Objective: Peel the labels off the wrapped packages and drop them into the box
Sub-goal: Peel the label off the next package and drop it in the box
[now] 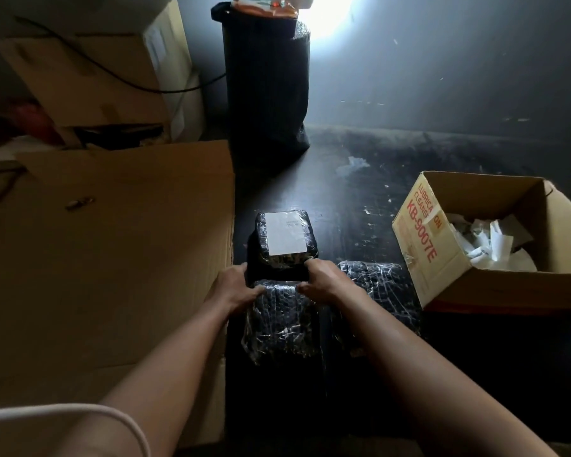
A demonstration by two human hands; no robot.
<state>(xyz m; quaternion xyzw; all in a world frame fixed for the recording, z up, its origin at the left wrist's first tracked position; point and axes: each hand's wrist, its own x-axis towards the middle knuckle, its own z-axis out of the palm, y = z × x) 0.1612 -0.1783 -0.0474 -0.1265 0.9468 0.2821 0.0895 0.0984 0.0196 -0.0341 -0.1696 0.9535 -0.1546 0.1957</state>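
Observation:
A black wrapped package (284, 258) with a white label (285, 233) on its top stands on the dark floor in the middle. My left hand (234, 286) grips its near left side and my right hand (323, 280) grips its near right side. Just in front of it lies another black wrapped package (279, 324) with no label showing. A third one (379, 291) lies to the right, partly under my right forearm. The open cardboard box (422, 245) at the right holds several torn white labels (495, 245).
A large flat sheet of cardboard (112, 258) covers the floor at the left. A tall black wrapped roll (266, 84) stands at the back, with stacked cartons (96, 77) and a black cable to its left. A scrap of white plastic (353, 164) lies on the floor beyond.

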